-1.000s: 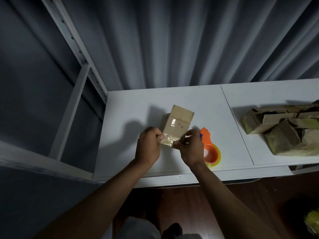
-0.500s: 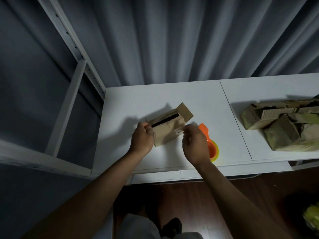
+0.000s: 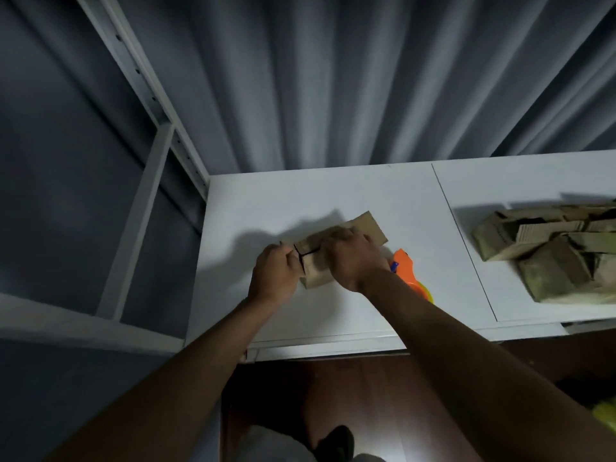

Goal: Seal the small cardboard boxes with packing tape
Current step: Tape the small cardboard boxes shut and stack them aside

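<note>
A small brown cardboard box [image 3: 368,226] lies on its side on the white table [image 3: 266,201], its flapped end turned toward me. My left hand [image 3: 275,273] grips the box's left end, where dark gaps show between the flaps. My right hand [image 3: 353,258] lies over the top of the box with fingers curled round it. An orange tape dispenser [image 3: 405,266] with a yellow roll rests on the table just right of my right wrist, partly hidden by my forearm.
A heap of flattened and folded cardboard boxes [image 3: 550,248] sits on the adjoining white table to the right. A grey curtain [image 3: 333,78] hangs behind. A white metal shelf frame [image 3: 146,181] stands at the left. Dark wooden floor lies below the table edge.
The box was turned from standing with its taped face toward me onto its side. My right hand moved from the box's near corner up over its top; my left hand stayed at the left end.
</note>
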